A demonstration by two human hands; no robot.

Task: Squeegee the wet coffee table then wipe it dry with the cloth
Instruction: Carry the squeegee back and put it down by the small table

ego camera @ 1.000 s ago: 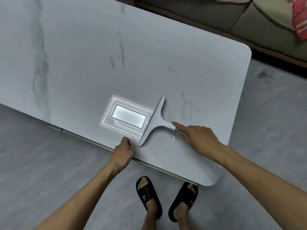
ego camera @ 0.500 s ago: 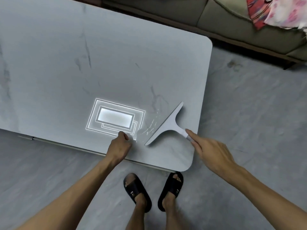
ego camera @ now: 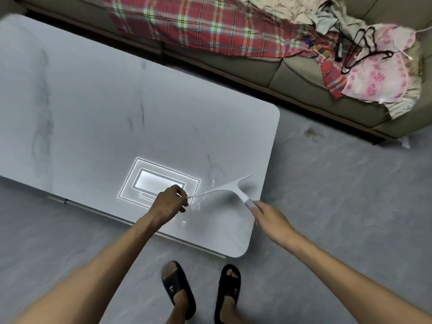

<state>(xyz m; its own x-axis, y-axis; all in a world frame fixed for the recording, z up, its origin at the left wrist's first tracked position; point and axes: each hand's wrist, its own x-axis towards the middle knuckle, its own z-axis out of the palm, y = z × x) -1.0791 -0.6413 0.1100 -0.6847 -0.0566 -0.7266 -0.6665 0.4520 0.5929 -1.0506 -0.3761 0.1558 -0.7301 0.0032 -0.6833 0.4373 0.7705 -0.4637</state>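
Note:
The grey marble coffee table (ego camera: 117, 113) fills the left and middle of the head view. A white T-shaped squeegee (ego camera: 224, 188) hangs tilted just above the table's near right corner, its shadow on the top. My right hand (ego camera: 271, 220) grips the handle's end from the right. My left hand (ego camera: 170, 202) has curled fingers, and its fingertips pinch the blade's left tip. Thin water streaks (ego camera: 198, 205) glint on the table below the blade.
A sofa (ego camera: 292, 76) runs along the table's far side, piled with a plaid blanket (ego camera: 198, 24), clothes and hangers. A ceiling light's reflection (ego camera: 152, 181) shines on the top by my left hand. My sandalled feet (ego camera: 201, 291) stand on grey floor at the near edge.
My right hand has lifted the squeegee off the table and swung the blade flatter. My left hand left the table's near edge and came up to the blade's tip. The view tilted up to the sofa.

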